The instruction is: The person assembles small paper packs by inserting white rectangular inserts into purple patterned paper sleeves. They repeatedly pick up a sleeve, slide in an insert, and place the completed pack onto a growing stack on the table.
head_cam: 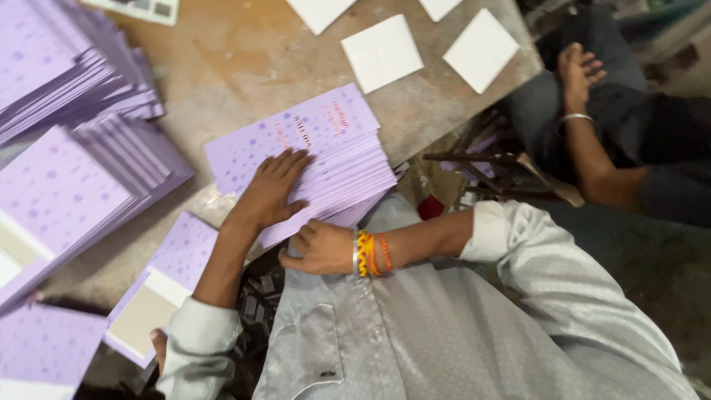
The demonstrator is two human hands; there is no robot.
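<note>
Head view, left hand: our left hand point(272, 187) lies flat on top of the lilac card stack point(315, 167), fingers spread and pressed down on the printed top sheet, pinching nothing.
Head view, right hand: our right hand point(320, 248) sits at the near edge of the same stack, fingers curled against the sheet edges; we cannot tell whether it pinches a sheet or only pushes. Bright bangles point(368, 253) ring its wrist.
Where the stack is: it rests on the worn wooden table point(244, 59), at the near edge just in front of our grey shirt, fanned a little toward the lower right.
Doing it well: in our judgement, the flat hand should keep even weight on the top while the other squares the fanned edges, so that the sheets slide together without creasing a corner.
Other piles: more lilac stacks point(67, 185) lie to the left, well apart from the hands, and a folded lilac card point(167, 278) lies near our left forearm.
White squares: blank white cards point(381, 53) lie loose at the far side of the table.
Containers: we see no box, tray or bin; everything lies directly on the table.
Nearby person: another person's hand point(579, 67) rests on their knee at the right, apart from ours.
</note>
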